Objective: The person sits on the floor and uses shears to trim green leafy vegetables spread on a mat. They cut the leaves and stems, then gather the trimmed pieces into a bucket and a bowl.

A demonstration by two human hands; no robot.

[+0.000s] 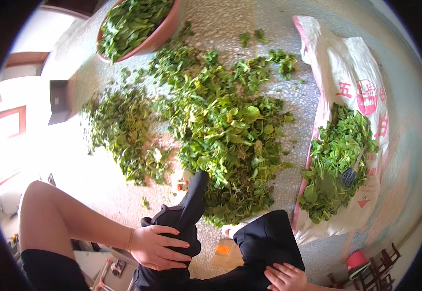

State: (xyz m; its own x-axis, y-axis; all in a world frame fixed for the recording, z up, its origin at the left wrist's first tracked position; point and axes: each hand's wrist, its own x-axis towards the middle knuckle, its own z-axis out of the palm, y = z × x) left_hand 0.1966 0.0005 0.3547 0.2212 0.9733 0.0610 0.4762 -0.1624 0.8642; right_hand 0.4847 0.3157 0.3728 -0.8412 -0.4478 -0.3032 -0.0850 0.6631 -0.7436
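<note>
My left hand (161, 248) rests with spread fingers on the black trousers over my left leg, holding nothing. Lower right, my right hand (286, 278) lies on my right thigh, also with nothing in it; its fingers are slightly apart. Before my feet spreads a big heap of leafy greens (229, 123), some leaves yellowed. A second loose heap of greens (121, 127) lies to its left. At the right, a neater pile of green leaves (341, 152) sits on a white woven sack (374, 203). Scissors with blue handles (349, 177) lie on that pile.
A pink plastic basin (161, 40) full of leaves stands at the far left on the speckled floor (218, 22). A flat piece of cardboard (227, 254) lies between my legs. Lower right are a dark wooden stool (376, 271) and a red container (357, 260).
</note>
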